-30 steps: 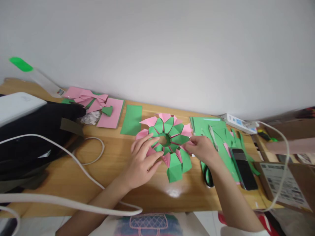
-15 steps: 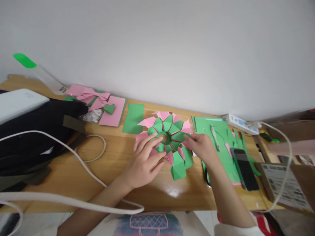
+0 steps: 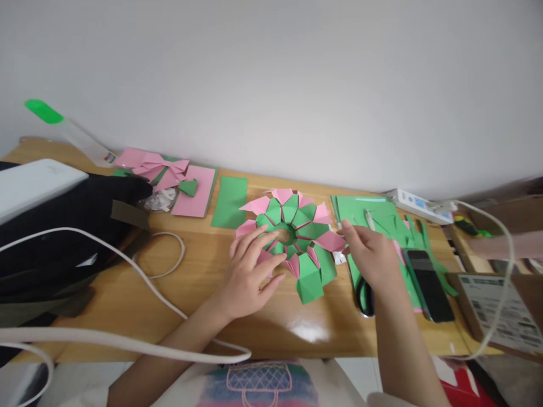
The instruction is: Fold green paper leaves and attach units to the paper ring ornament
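Note:
A ring of folded green and pink paper point(image 3: 313, 230), shaped like a flower with a round hole in its middle, lies on the wooden table. Pink points stick out around most of it, while green flaps hang toward the front. My left hand point(image 3: 250, 271) rests on the ring's left side, fingers spread and fingertips near the hole. Just off its right edge is my right hand point(image 3: 373, 254), with fingers loosely bent and apart, close to a pink point. Nothing shows between those fingers. Black-handled scissors point(image 3: 365, 297) lie partly under the right wrist.
Green paper sheets and strips point(image 3: 390, 220), a phone point(image 3: 428, 285) and a power strip point(image 3: 419, 206) are at the right. Behind my left hand lie a green sheet point(image 3: 229, 202) and a pink pad point(image 3: 199, 195). A black bag point(image 3: 63, 243) and white cable point(image 3: 127, 339) occupy the left.
My right hand has moved right, off the ring's right edge. The pink point there now lies extended outward. My left hand stays on the ring.

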Demonstrator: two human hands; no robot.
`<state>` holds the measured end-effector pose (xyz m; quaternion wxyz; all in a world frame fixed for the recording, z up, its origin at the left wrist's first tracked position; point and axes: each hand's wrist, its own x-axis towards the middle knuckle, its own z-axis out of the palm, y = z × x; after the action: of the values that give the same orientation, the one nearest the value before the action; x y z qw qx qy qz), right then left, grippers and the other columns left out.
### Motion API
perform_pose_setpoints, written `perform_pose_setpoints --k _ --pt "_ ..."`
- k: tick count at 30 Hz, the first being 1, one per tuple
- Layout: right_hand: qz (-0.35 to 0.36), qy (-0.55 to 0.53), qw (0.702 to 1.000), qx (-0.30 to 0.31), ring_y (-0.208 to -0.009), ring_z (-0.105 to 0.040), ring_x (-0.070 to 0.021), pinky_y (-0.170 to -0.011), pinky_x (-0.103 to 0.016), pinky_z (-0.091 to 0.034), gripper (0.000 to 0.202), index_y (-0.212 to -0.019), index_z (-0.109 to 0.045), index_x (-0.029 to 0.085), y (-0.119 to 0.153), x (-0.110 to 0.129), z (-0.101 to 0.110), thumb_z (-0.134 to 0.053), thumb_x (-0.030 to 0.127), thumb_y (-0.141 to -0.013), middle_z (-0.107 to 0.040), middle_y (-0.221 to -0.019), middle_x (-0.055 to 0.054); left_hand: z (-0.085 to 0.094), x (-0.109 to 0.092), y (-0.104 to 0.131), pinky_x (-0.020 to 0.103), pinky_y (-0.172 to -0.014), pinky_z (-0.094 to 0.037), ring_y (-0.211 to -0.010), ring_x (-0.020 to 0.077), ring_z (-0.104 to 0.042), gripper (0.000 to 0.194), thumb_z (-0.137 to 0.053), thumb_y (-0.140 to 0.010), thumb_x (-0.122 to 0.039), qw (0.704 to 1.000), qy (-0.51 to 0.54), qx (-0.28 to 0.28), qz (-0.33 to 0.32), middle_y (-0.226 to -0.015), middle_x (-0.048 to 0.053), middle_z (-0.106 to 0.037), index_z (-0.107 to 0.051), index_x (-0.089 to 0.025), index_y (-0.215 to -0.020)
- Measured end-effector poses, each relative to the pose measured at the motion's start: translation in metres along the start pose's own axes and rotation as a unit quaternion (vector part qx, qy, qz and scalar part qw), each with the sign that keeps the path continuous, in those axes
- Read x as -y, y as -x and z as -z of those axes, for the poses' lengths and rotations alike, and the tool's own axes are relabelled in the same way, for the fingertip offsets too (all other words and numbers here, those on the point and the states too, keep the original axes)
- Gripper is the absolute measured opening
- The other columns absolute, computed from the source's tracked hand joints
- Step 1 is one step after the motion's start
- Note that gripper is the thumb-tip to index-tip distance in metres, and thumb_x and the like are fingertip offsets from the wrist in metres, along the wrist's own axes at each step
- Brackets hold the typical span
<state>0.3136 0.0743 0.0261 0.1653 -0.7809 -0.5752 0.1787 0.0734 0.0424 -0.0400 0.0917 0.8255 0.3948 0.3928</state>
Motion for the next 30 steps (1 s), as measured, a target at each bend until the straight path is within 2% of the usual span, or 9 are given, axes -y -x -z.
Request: perform_pose_setpoints --k 4,7,9,15,19,22,25,27,30 --pt "-0.065 -0.166 0.984 -0.029 -0.058 -0.063 -0.0188 -0.057 -0.030 -0.044 0.059 -0.076 -0.068 0.018 0.027 -0.022 -0.009 -0.047 0.072 -0.082 -0.071 -0.068 -0.007 0.000 0.001 0.000 0.052 -0.102 -0.035 -0.129 0.0340 -0.044 0.028 -0.061 -0.087 -0.023 1.000 -0.020 0.009 -0.007 -0.131 0.016 -0.055 -0.063 -0.020 -0.114" --pt "-0.143 -0.327 0.934 -0.022 -0.053 -0.061 -0.0167 -0.051 -0.028 -0.045 0.056 -0.098 -0.067 0.019 0.045 -0.037 -0.029 -0.060 0.070 -0.075 -0.072 -0.074 -0.005 -0.001 0.002 0.001 0.052 -0.102 -0.034 -0.130 0.0342 -0.043 0.030 -0.061 -0.087 -0.025 0.999 -0.030 0.015 -0.010 -0.131 0.017 -0.055 -0.061 -0.020 -0.117" --pt "-0.165 -0.376 0.911 -0.031 -0.051 -0.060 -0.0165 -0.049 -0.029 -0.045 0.064 -0.108 -0.064 0.019 0.055 -0.042 -0.042 -0.056 0.073 -0.076 -0.072 -0.074 -0.004 -0.002 0.002 0.001 0.052 -0.103 -0.033 -0.130 0.0345 -0.043 0.031 -0.061 -0.087 -0.025 0.999 -0.035 0.020 -0.010 -0.132 0.017 -0.055 -0.060 -0.020 -0.118" --pt "-0.149 -0.446 0.882 0.034 -0.055 -0.064 -0.0208 -0.056 -0.034 -0.051 0.059 -0.078 -0.070 0.017 0.074 -0.038 -0.060 -0.053 0.074 -0.078 -0.069 -0.063 -0.007 -0.005 0.004 0.002 0.051 -0.105 -0.031 -0.131 0.0337 -0.043 0.038 -0.059 -0.089 -0.024 0.999 -0.041 0.031 -0.008 -0.134 0.016 -0.054 -0.055 -0.021 -0.126" --pt "-0.120 -0.491 0.862 0.048 -0.058 -0.064 -0.0176 -0.056 -0.031 -0.053 0.045 -0.091 -0.072 0.020 0.077 -0.024 -0.061 -0.066 0.063 -0.076 -0.072 -0.076 -0.005 -0.006 0.005 0.002 0.049 -0.107 -0.030 -0.133 0.0325 -0.042 0.054 -0.058 -0.089 -0.027 0.999 -0.044 0.029 -0.004 -0.136 0.018 -0.051 -0.042 -0.019 -0.141" --pt "-0.099 -0.522 0.847 0.036 -0.061 -0.063 -0.0148 -0.054 -0.027 -0.051 0.046 -0.097 -0.070 0.020 0.069 -0.016 -0.061 -0.079 0.053 -0.065 -0.074 -0.084 -0.004 -0.006 0.009 0.005 0.050 -0.110 -0.027 -0.136 0.0331 -0.039 0.066 -0.054 -0.091 -0.044 0.999 0.013 -0.024 -0.021 -0.140 0.019 -0.048 -0.032 -0.019 -0.148" --pt "-0.105 -0.545 0.832 0.001 -0.057 -0.061 -0.0141 -0.051 -0.026 -0.049 0.055 -0.097 -0.067 0.018 0.054 -0.016 -0.062 -0.083 0.053 -0.056 -0.072 -0.075 -0.003 -0.007 0.015 0.007 0.050 -0.113 -0.027 -0.137 0.0321 -0.039 0.065 -0.044 -0.092 -0.059 0.987 0.109 -0.117 0.030 -0.144 0.015 -0.047 -0.037 -0.025 -0.147" --pt "-0.116 -0.555 0.823 -0.028 -0.053 -0.060 -0.0145 -0.048 -0.026 -0.048 0.060 -0.097 -0.065 0.018 0.044 -0.019 -0.065 -0.083 0.055 -0.053 -0.069 -0.065 0.000 -0.008 0.020 0.008 0.049 -0.114 -0.026 -0.136 0.0300 -0.041 0.060 -0.043 -0.093 -0.058 0.972 0.137 -0.167 0.089 -0.144 0.014 -0.048 -0.042 -0.025 -0.143" --pt "-0.128 -0.564 0.812 -0.076 -0.044 -0.055 -0.0138 -0.043 -0.026 -0.044 0.057 -0.092 -0.063 0.018 0.039 -0.027 -0.070 -0.076 0.063 -0.059 -0.059 -0.053 0.005 -0.009 0.030 0.005 0.047 -0.116 -0.025 -0.136 0.0272 -0.042 0.049 -0.051 -0.094 -0.047 0.944 0.157 -0.223 0.185 -0.141 0.013 -0.050 -0.048 -0.024 -0.137"
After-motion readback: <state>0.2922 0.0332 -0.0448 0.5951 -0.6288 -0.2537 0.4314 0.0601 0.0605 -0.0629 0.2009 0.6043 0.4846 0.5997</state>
